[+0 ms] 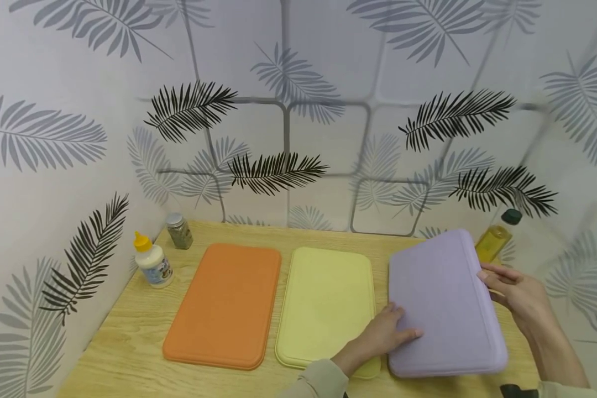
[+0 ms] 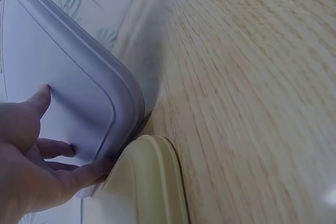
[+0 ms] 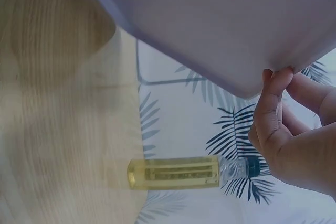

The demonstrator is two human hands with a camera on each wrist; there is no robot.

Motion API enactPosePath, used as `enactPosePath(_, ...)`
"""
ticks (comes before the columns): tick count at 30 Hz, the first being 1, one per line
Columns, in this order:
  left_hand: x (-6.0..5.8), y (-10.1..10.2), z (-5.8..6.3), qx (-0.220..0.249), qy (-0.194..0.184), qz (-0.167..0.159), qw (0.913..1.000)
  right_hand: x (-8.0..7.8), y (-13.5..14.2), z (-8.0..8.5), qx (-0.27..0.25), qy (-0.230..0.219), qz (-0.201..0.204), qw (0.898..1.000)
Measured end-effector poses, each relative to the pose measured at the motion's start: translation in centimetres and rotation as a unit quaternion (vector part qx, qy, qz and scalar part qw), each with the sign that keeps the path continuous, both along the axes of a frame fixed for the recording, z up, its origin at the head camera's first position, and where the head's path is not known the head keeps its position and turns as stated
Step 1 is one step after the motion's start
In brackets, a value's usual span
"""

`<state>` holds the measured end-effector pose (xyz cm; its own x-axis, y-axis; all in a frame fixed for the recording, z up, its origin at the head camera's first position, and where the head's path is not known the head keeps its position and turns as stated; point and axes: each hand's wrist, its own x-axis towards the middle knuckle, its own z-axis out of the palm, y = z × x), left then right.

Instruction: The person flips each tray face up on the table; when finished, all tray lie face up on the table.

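Pinching one lilac board (image 1: 440, 304), tilted right of one yellow board (image 1: 328, 304), by its raised rim in the right hand (image 1: 523, 296), touching its face with the loosely spread left hand (image 1: 382, 330). Likely light, stiff, smooth, best gripped by opposite rims. Also counted: one orange board (image 1: 226, 304), one glue bottle (image 1: 154, 266), one oil bottle (image 1: 495, 242), one jar (image 1: 181, 234), perhaps of herbs

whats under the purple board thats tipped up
Under the raised right side of the purple board, the right wrist view shows shadowed wooden tabletop. What lies beneath the lower left side is hidden by the board.
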<state>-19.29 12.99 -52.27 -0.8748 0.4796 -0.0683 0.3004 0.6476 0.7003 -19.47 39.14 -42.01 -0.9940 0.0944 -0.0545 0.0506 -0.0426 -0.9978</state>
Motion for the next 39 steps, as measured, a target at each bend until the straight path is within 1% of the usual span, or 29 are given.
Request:
enactPosePath(4, 0.1, 0.0, 0.3, 0.017, -0.016, -0.008, 0.9997, 0.1, -0.6, 0.5, -0.021, 0.006, 0.016, 1.000)
enactPosePath(8, -0.1, 0.0, 0.4, 0.041, -0.036, -0.019, 0.9983, 0.0, -1.3, 1.1, -0.041, -0.004, 0.033, 0.999)
enactPosePath(12, -0.1, -0.1, 0.6, 0.072, -0.062, -0.027, 0.9951, -0.2, -2.0, 1.6, -0.066, -0.012, 0.053, 0.996)
enactPosePath(15, 0.0, 0.0, 0.9, 0.088, -0.079, -0.027, 0.9927, -0.4, -2.7, 1.9, -0.078, -0.006, 0.066, 0.995)
enactPosePath(19, 0.3, 0.1, 1.0, 0.109, -0.102, -0.025, 0.9885, -0.5, -3.9, 2.3, -0.069, -0.004, 0.065, 0.995)
enactPosePath(25, 0.6, 0.2, 1.2, 0.145, -0.136, -0.018, 0.9799, -0.6, -5.0, 2.8, -0.032, -0.006, 0.052, 0.998)
enactPosePath(31, 0.6, 0.1, 1.4, 0.164, -0.149, -0.012, 0.9752, -0.7, -5.7, 3.0, -0.013, 0.003, 0.047, 0.999)
enactPosePath(39, 0.4, 0.1, 1.0, 0.166, -0.152, -0.011, 0.9742, -0.8, -6.3, 2.9, 0.005, 0.004, 0.043, 0.999)
